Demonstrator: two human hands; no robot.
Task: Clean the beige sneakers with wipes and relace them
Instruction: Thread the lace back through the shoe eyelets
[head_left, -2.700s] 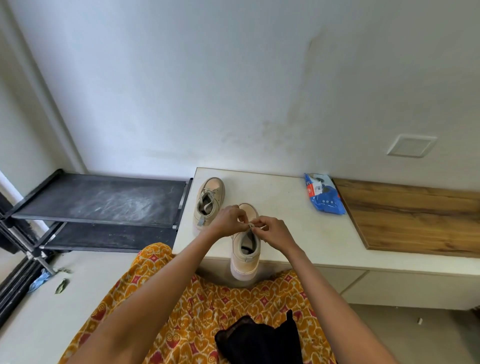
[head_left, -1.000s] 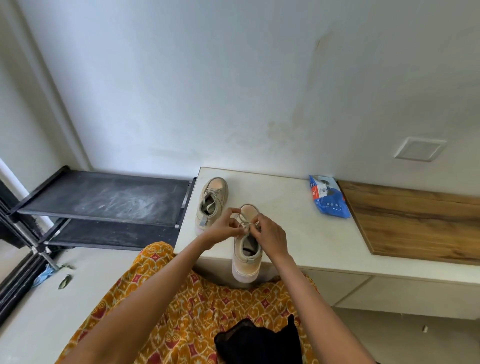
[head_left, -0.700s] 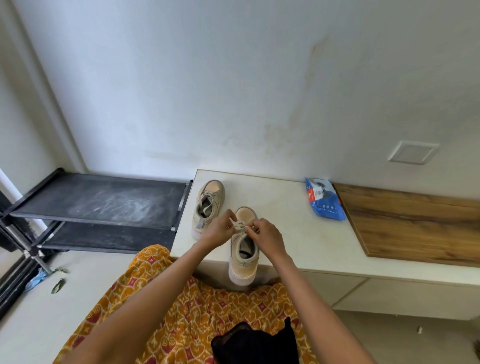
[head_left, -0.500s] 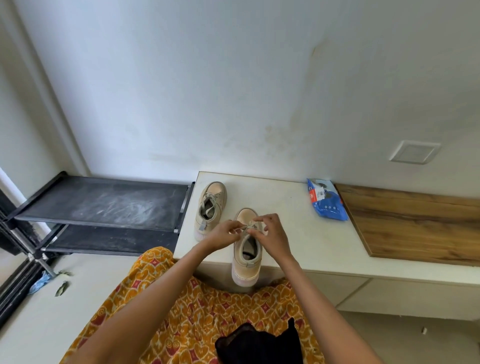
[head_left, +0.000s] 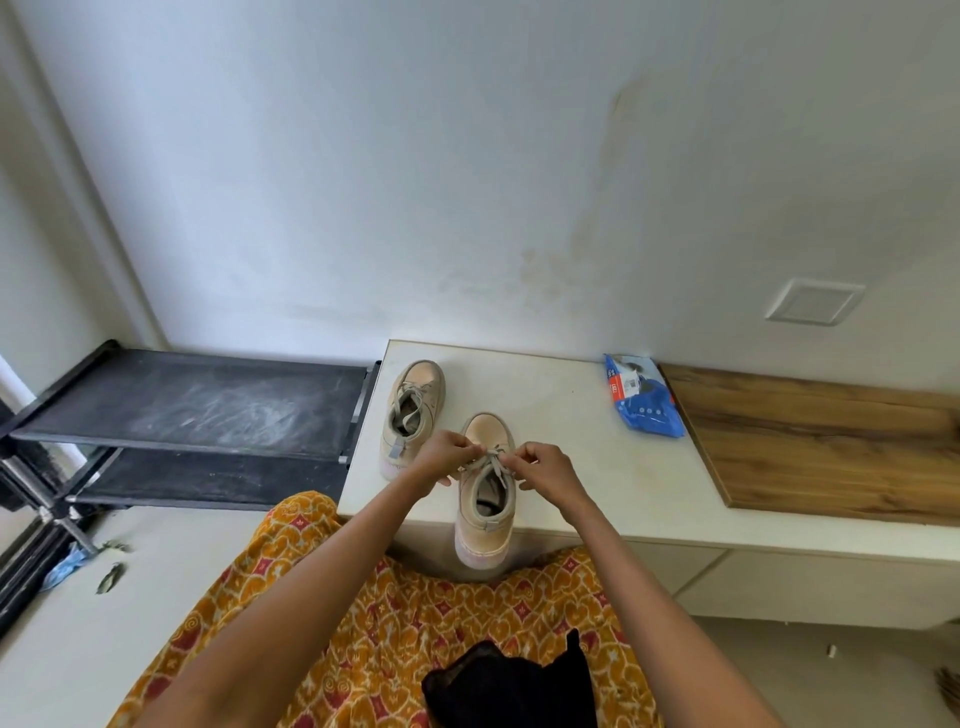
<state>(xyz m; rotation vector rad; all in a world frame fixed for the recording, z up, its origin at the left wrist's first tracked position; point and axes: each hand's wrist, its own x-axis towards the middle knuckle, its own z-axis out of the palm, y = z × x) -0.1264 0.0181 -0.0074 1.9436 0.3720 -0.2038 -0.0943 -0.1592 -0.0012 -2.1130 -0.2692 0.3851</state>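
Standing near the front edge of a cream-white table (head_left: 571, 447), the nearer beige sneaker (head_left: 485, 499) is seen from above with its toe pointed toward the wall and its heel and pale sole overhanging the edge. A smooth, peach-tinted toe cap, a grey-beige padded collar and a dark inner lining are shown. Its grey-beige lace (head_left: 487, 461) is drawn across the tongue, and each end is pinched between curled fingers: one side by the left hand (head_left: 444, 457), the other by the right hand (head_left: 545, 465), the two hands being held just apart over the upper eyelets. A second beige sneaker (head_left: 413, 410) is set just beside the first, to its left and farther back, also toe to the wall, with its lace threaded and lying loosely over the open mouth. A blue wipes packet (head_left: 641, 397) is laid well apart to the right, near the wall, beside a wood-grain panel (head_left: 831, 452) set into the tabletop. A black two-tier rack (head_left: 197, 410), streaked with pale dust, is placed against the left end of the table. An orange patterned garment (head_left: 395, 623) and a piece of black cloth (head_left: 514, 686) are seen in the foreground. Whether a knot or a bow has been formed cannot be told, since the lace crossing is small and partly covered by the fingers. The print on the packet is too small to be read, and the forearms are cut off by the lower edge of the view.
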